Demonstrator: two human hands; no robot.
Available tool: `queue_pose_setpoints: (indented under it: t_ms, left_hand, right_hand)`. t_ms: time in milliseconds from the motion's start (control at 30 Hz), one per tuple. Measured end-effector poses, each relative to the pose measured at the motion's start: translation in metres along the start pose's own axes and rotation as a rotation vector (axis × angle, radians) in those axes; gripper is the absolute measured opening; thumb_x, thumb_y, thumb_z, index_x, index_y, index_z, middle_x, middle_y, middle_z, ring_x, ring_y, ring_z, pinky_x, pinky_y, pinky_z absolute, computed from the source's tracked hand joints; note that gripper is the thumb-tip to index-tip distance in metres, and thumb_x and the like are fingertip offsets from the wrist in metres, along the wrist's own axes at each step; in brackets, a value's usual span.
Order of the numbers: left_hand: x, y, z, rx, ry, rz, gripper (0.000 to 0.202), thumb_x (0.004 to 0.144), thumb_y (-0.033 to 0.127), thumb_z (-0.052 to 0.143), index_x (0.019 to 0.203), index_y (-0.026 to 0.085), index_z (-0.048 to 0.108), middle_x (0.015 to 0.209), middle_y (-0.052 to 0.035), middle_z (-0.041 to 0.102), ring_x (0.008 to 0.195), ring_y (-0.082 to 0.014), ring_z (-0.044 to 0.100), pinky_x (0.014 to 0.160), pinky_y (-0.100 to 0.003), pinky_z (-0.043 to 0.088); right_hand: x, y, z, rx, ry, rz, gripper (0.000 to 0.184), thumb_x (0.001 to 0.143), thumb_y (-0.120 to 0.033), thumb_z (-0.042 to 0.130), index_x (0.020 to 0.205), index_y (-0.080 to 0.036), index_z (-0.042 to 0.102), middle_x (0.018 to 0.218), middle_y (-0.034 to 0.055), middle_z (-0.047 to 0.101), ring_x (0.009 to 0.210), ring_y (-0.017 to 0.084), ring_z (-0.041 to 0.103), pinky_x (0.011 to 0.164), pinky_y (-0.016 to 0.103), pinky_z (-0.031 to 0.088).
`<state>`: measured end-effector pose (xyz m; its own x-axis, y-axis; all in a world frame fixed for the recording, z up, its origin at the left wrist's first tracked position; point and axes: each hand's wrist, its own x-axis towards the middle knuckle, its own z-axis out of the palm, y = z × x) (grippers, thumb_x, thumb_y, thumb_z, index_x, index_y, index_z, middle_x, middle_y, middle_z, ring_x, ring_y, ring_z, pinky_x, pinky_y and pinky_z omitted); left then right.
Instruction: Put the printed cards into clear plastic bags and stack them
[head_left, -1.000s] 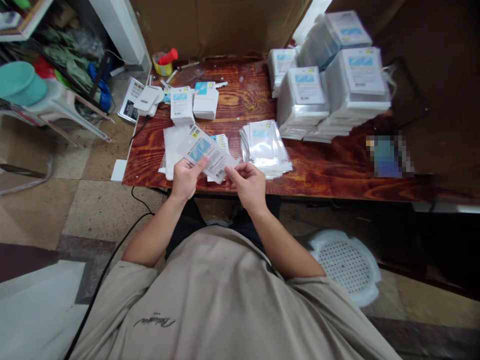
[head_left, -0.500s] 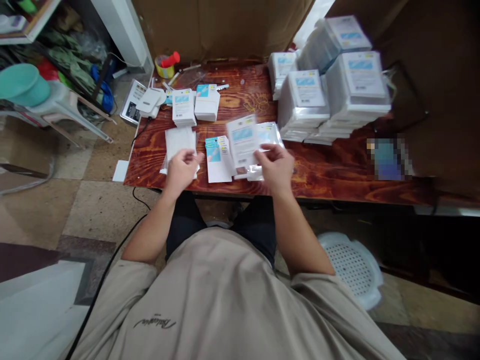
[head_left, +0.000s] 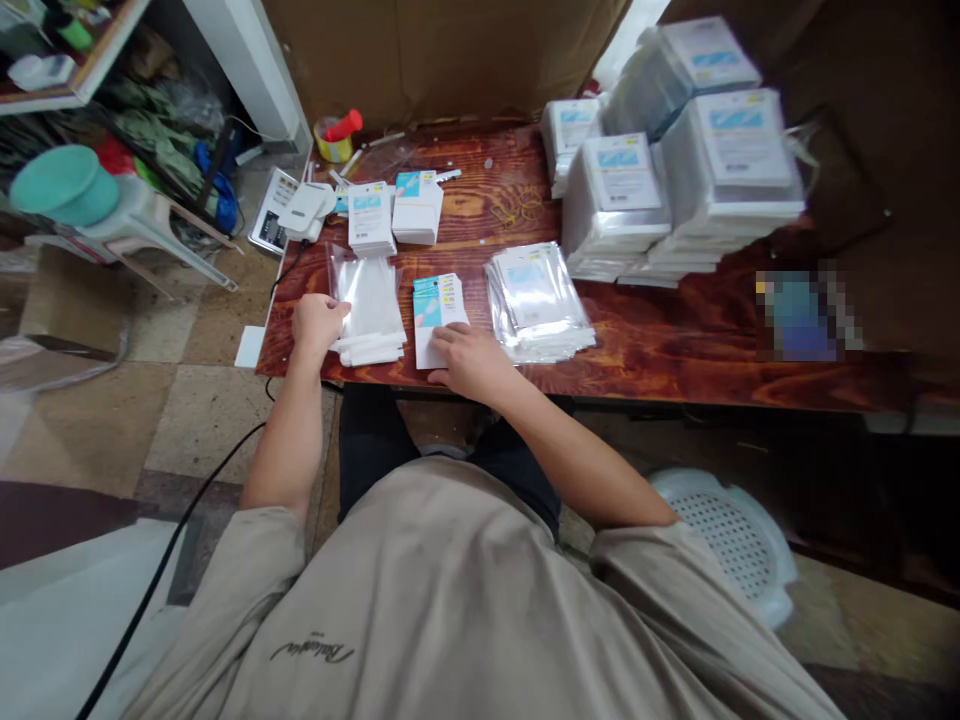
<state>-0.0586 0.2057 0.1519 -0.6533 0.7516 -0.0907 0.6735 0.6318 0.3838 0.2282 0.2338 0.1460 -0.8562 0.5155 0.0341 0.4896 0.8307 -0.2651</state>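
Note:
My left hand (head_left: pixel 318 326) is at the left side of a pile of clear plastic bags (head_left: pixel 371 305), its fingers pinched on the edge of a bag. My right hand (head_left: pixel 474 362) rests over the lower part of a small stack of blue-and-white printed cards (head_left: pixel 427 300). Its fingers bend over the top card and the thumb sits at the near edge, gripping it. Just right of that stack lies a pile of bagged cards (head_left: pixel 536 300) in shiny clear sleeves, with neither hand touching it.
Tall stacks of bagged cards (head_left: pixel 615 210) stand at the back right of the wooden table (head_left: pixel 675 345). Two more card stacks (head_left: pixel 371 225) sit behind the bags. A tape roll (head_left: pixel 335 148), a white device (head_left: pixel 304 210) and yellow rubber bands (head_left: pixel 517 207) lie farther back. A pixelated object is at right.
My right hand has let go of a bagged card, now on the right-hand pile, and moved left onto the card stack. My left hand has shifted left to the bags' edge.

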Motion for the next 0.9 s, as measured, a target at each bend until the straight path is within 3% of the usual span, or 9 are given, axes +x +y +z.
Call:
queue_pose_setpoints:
  t_ms: [100, 200, 300, 433, 567, 633, 800, 833, 900]
  left_hand:
    - [-0.006, -0.002, -0.007, 0.052, 0.018, 0.070, 0.031, 0.091, 0.039, 0.059, 0.097, 0.016, 0.079, 0.102, -0.0187, 0.077, 0.099, -0.0319, 0.071, 0.091, -0.039, 0.049]
    - [-0.010, -0.004, -0.006, -0.014, 0.152, 0.132, 0.034, 0.095, 0.038, 0.054, 0.090, 0.014, 0.077, 0.099, -0.0213, 0.076, 0.099, -0.0336, 0.071, 0.094, -0.044, 0.050]
    - [-0.010, -0.002, 0.002, -0.382, 0.247, 0.160, 0.025, 0.092, 0.036, 0.062, 0.088, 0.015, 0.075, 0.088, -0.0153, 0.075, 0.086, -0.0268, 0.072, 0.086, -0.039, 0.055]
    - [-0.005, 0.011, 0.017, -0.987, 0.141, 0.009, 0.020, 0.083, 0.032, 0.073, 0.086, 0.013, 0.070, 0.075, -0.0070, 0.071, 0.064, -0.0165, 0.069, 0.063, -0.027, 0.058]
    - [-0.007, 0.023, 0.021, -1.225, 0.087, -0.079, 0.029, 0.078, 0.036, 0.082, 0.081, 0.015, 0.062, 0.073, -0.0038, 0.070, 0.065, -0.0142, 0.070, 0.063, -0.025, 0.059]
    - [-0.011, 0.026, 0.022, -1.299, 0.071, -0.112, 0.035, 0.076, 0.039, 0.085, 0.081, 0.017, 0.059, 0.077, -0.0038, 0.070, 0.068, -0.0150, 0.072, 0.066, -0.027, 0.060]
    - [-0.029, 0.035, 0.029, -1.439, -0.007, -0.117, 0.037, 0.076, 0.042, 0.085, 0.087, 0.020, 0.057, 0.086, -0.0052, 0.074, 0.078, -0.0172, 0.075, 0.077, -0.031, 0.062]
    - [-0.033, 0.039, 0.030, -1.447, -0.023, -0.117, 0.038, 0.076, 0.043, 0.086, 0.087, 0.020, 0.057, 0.087, -0.0056, 0.074, 0.080, -0.0179, 0.076, 0.077, -0.032, 0.062]
    - [-0.042, 0.047, 0.033, -1.444, -0.055, -0.118, 0.039, 0.076, 0.045, 0.086, 0.088, 0.021, 0.058, 0.090, -0.0063, 0.075, 0.083, -0.0191, 0.076, 0.075, -0.031, 0.062]
  right_hand:
    - [0.001, -0.008, -0.007, -0.116, -0.143, -0.034, 0.023, 0.096, -0.026, 0.065, 0.107, -0.006, 0.070, 0.118, 0.0192, 0.068, 0.114, 0.031, 0.061, 0.084, 0.037, 0.050]
    - [-0.003, -0.008, -0.013, -0.167, -0.202, -0.090, 0.026, 0.102, -0.019, 0.049, 0.113, -0.006, 0.068, 0.118, 0.0199, 0.068, 0.113, 0.031, 0.063, 0.078, 0.036, 0.049]
    - [-0.007, -0.011, -0.020, -0.199, -0.232, -0.090, 0.031, 0.101, -0.009, 0.040, 0.117, -0.005, 0.066, 0.114, 0.0205, 0.069, 0.104, 0.030, 0.066, 0.075, 0.035, 0.046]
    - [-0.011, -0.016, -0.023, -0.203, -0.250, -0.052, 0.033, 0.100, -0.009, 0.038, 0.117, -0.004, 0.066, 0.114, 0.0221, 0.070, 0.103, 0.030, 0.067, 0.074, 0.034, 0.044]
    - [-0.018, -0.009, -0.017, -0.128, -0.217, -0.050, 0.029, 0.101, -0.013, 0.043, 0.105, -0.008, 0.071, 0.110, 0.0179, 0.072, 0.105, 0.028, 0.067, 0.074, 0.032, 0.044]
    - [-0.025, -0.002, -0.013, -0.016, -0.092, -0.026, 0.027, 0.102, -0.019, 0.047, 0.099, -0.011, 0.073, 0.106, 0.0147, 0.074, 0.102, 0.026, 0.068, 0.075, 0.031, 0.045]
    - [-0.042, 0.005, -0.008, 0.606, 0.633, 0.407, 0.032, 0.102, -0.042, 0.053, 0.103, -0.018, 0.073, 0.090, 0.0071, 0.076, 0.077, 0.019, 0.067, 0.070, 0.030, 0.051]
    - [-0.042, 0.004, -0.007, 0.789, 0.687, 0.458, 0.035, 0.099, -0.049, 0.057, 0.102, -0.018, 0.073, 0.086, 0.0057, 0.075, 0.074, 0.018, 0.067, 0.068, 0.030, 0.053]
    - [-0.038, 0.002, -0.003, 1.118, 0.650, 0.479, 0.041, 0.089, -0.057, 0.068, 0.099, -0.018, 0.073, 0.081, 0.0036, 0.074, 0.070, 0.019, 0.066, 0.063, 0.030, 0.055]
